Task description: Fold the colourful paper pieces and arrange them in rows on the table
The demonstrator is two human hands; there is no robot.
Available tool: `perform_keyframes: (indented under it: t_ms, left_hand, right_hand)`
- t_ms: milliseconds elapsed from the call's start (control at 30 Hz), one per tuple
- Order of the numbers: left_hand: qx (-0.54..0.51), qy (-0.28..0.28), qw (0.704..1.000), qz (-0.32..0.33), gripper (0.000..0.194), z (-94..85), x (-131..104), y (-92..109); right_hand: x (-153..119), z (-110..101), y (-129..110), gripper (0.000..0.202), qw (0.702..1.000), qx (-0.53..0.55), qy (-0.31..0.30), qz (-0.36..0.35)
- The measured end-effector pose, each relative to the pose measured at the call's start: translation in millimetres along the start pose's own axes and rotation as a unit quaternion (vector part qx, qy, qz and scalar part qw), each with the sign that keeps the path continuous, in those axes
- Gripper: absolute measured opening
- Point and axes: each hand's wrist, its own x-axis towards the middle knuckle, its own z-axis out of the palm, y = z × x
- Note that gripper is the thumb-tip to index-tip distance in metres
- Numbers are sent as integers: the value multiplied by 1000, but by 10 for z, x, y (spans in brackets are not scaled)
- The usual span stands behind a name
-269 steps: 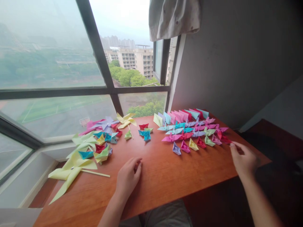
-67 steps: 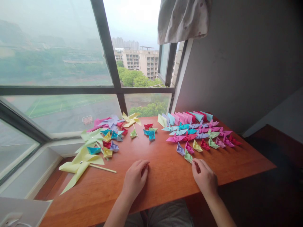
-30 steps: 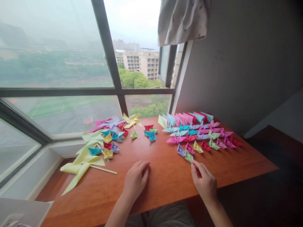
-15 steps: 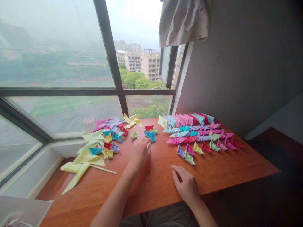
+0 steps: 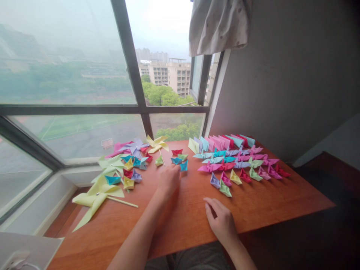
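My left hand [image 5: 169, 180] reaches over the middle of the table, its fingers closed at the edge of a blue paper boat [image 5: 184, 165], which looks tilted and slightly raised. The fingertips are partly hidden behind the hand. Just beyond lie another blue paper boat [image 5: 176, 160], a red paper boat [image 5: 177, 152] and a light green one [image 5: 183, 157]. A yellow-green paper boat [image 5: 159, 161] sits to the left of them. My right hand [image 5: 221, 218] rests on the table near its front edge, loosely curved with thumb and fingers apart, holding nothing.
Paper pinwheels [image 5: 98, 197] and several folded boats [image 5: 128, 183] crowd the wooden table's [image 5: 194, 228] left side. At the right stand rows of boats [image 5: 235, 177], paper cranes [image 5: 227, 165] and folded paper pieces [image 5: 218, 142]. Windows [image 5: 70, 109] border the table's far side.
My left hand has moved slightly forward and right to the blue boats. One blue boat has shifted right and tilted, apart from the other. My right hand has stayed put.
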Motion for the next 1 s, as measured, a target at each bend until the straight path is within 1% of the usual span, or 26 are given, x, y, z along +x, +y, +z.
perform_keyframes:
  t_ms: [100, 167, 233, 300, 433, 533, 633, 800, 1000]
  left_hand:
    - [-24, 2, 999, 22, 17, -75, -176, 23]
    - [-49, -10, 998, 47, 15, -91, -345, 27]
    - [-93, -28, 991, 88, 15, -75, -532, 20]
    - [-134, -34, 983, 122, 16, -42, -709, 5]
    - [-163, -10, 978, 131, 17, 14, -952, -21]
    - [-166, 4, 977, 132, 19, 46, -1036, -21]
    - [-170, -3, 976, 134, 22, 81, -1080, -5]
    - [-176, -4, 975, 135, 25, 107, -1115, 19]
    - [-182, 1, 973, 143, 27, 123, -1110, 9]
  right_hand:
    - [-8, 9, 7, 25, 1000, 6, -5, 6]
    - [-8, 7, 4, 25, 1000, 11, -9, 9]
    - [-2, 1, -3, 25, 1000, 13, -11, 9]
    - [7, -9, -12, 25, 1000, 17, -13, 7]
    - [23, -34, -33, 24, 999, 29, -28, 12]
    - [26, -59, -60, 23, 998, 48, -45, 12]
    - [24, -89, -96, 25, 996, 71, -60, -8]
    - [34, -129, -137, 23, 991, 93, -62, -71]
    - [22, -143, -128, 25, 987, 119, -58, -94]
